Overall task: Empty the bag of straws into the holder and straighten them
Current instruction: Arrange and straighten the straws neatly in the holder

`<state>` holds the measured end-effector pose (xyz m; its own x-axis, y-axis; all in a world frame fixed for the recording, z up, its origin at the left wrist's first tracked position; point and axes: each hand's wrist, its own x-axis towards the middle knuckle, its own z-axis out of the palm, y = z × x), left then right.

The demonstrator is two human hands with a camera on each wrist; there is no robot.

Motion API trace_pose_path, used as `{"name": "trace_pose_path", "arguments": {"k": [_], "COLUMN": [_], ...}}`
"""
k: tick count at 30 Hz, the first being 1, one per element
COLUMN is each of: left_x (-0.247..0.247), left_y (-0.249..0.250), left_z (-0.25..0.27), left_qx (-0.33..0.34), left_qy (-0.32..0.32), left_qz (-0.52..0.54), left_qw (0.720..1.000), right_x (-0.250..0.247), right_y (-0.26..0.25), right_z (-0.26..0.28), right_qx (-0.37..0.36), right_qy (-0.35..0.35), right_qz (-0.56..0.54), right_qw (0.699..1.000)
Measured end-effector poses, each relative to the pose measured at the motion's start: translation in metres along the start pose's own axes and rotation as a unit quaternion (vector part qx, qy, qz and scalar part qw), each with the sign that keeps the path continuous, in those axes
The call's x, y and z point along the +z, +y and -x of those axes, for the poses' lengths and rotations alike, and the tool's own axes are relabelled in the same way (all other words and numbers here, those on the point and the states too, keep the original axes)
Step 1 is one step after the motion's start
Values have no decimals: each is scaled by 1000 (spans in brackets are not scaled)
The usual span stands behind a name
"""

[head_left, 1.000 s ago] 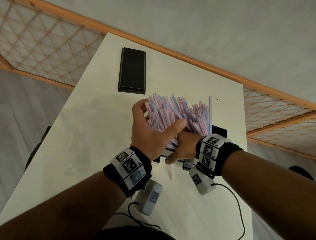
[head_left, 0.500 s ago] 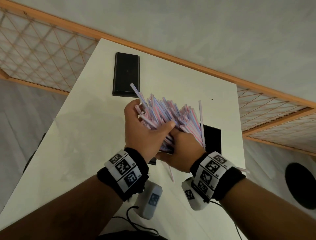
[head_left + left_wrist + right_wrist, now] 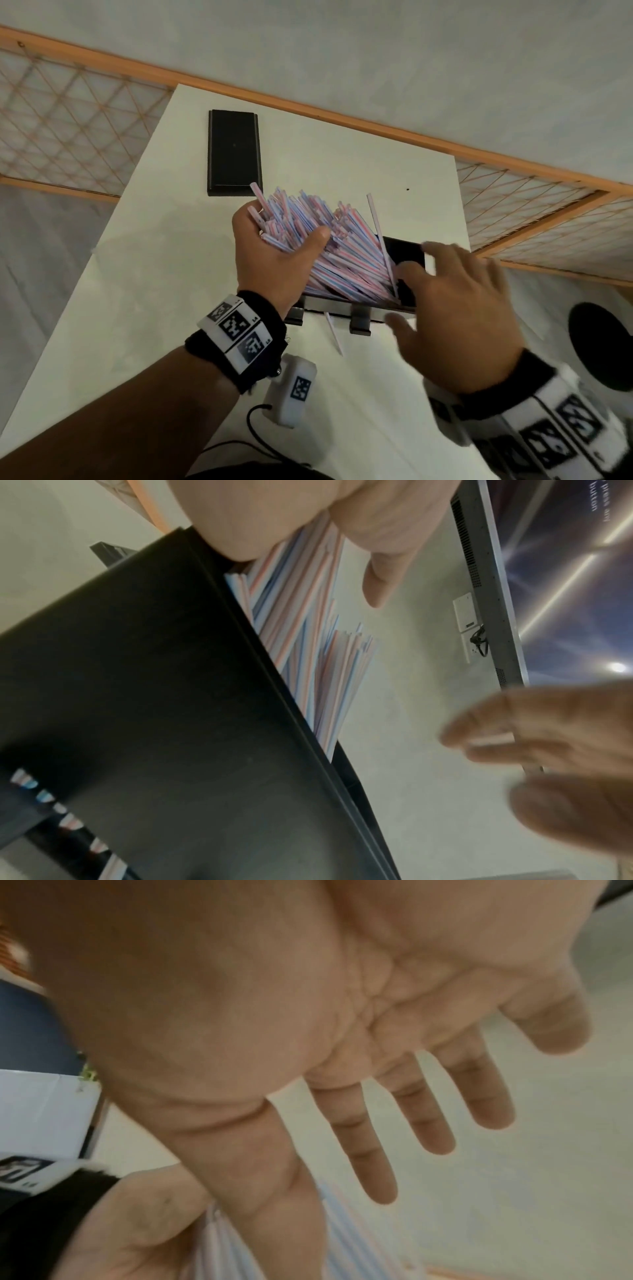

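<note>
left hand [image 3: 274, 253] grips the straws [image 3: 329, 246] leaning in the black holder [image 3: 404, 274] on the table [image 3: 144, 267]; right hand [image 3: 459, 308] hovers beside them, fingers spread.

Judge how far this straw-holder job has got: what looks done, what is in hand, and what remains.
Done: the striped straws are already in the black holder; no bag is visible. In hand: the left hand grips the leaning bundle, while the right hand hovers open beside it. Left: the straws lean and fan out unevenly, one loose straw lies on the white table, and the black lid lies apart.
</note>
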<state>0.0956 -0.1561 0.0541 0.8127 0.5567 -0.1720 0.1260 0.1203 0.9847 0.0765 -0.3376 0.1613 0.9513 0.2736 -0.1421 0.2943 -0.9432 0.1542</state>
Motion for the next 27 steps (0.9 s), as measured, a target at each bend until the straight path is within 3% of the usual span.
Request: {"name": "trace_pose_path", "arguments": {"k": [2, 4, 6, 8, 10, 13, 17, 19, 22, 24, 27], "left_x": [0, 1, 3, 6, 8, 12, 15, 13, 7, 5, 9], "left_y": [1, 3, 4, 6, 7, 8, 13, 19, 31, 36, 40], "left_z": [0, 1, 1, 2, 2, 2, 1, 0, -6, -9, -11], "left_qx": [-2, -4, -9, -9, -9, -1, 8, 22, 46, 60, 54], "left_qy": [8, 13, 17, 23, 29, 43, 59, 71, 86, 90, 90], "left_qz": [-6, -7, -4, -3, -3, -1, -12, -37, -71, -68, -56], "left_qw": [1000, 1000, 1000, 1000, 1000, 999, 998, 997, 993, 992, 993], "right_x": [-10, -19, -19, -14, -9, -4, 19, 30, 46, 58, 69], "right_y": [17, 28, 37, 38, 30, 8, -28, -35, -11, 11, 21], "right_z": [11, 15, 9, 0, -10, -26, -58, -68, -80, -86, -91], "right_qx": [34, 71, 82, 75, 75, 4, -94, -108, 21, 114, 89], "right_qy": [-32, -109, -137, -112, -43, 70, 75, 60, 91, 71, -48], "right_qz": [51, 95, 48, -5, -57, -154, -284, -331, -406, -389, -344], "right_qw": [998, 987, 986, 991, 995, 986, 951, 935, 909, 911, 933]}}
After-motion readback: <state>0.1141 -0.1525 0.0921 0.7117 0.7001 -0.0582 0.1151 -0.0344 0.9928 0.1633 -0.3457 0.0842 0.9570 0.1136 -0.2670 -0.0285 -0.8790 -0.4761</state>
